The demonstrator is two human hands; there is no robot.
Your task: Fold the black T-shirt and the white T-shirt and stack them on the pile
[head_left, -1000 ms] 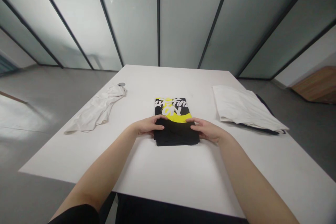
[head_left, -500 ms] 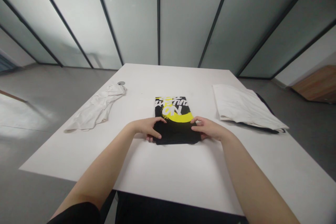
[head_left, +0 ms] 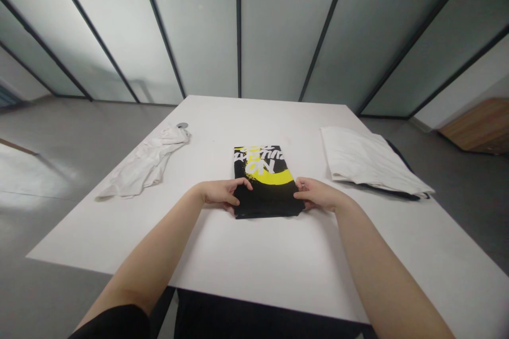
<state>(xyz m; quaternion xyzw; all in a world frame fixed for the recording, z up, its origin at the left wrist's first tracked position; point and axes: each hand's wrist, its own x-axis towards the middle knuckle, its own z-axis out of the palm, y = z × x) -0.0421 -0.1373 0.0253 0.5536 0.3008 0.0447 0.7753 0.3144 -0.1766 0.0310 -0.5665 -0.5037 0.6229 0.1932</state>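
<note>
A folded black T-shirt [head_left: 265,190] with a white and yellow print lies flat in the middle of the white table [head_left: 270,254]. A doubled-over dark part covers its near end. My left hand [head_left: 220,194] grips the left side of that near part, with fingers curled over the top. My right hand [head_left: 317,194] holds the opposite side, its fingertips on the black cloth. Both forearms reach in from the bottom of the view.
A crumpled white cloth [head_left: 145,163] lies at the table's left, near a round metal grommet [head_left: 182,125]. A folded white garment [head_left: 369,160] rests on dark cloth at the right. Frosted glass panels stand behind the table, above a grey floor.
My right hand has slid rightward to the shirt's right side. My left hand has shifted only slightly, and the shirt stays in about the same place.
</note>
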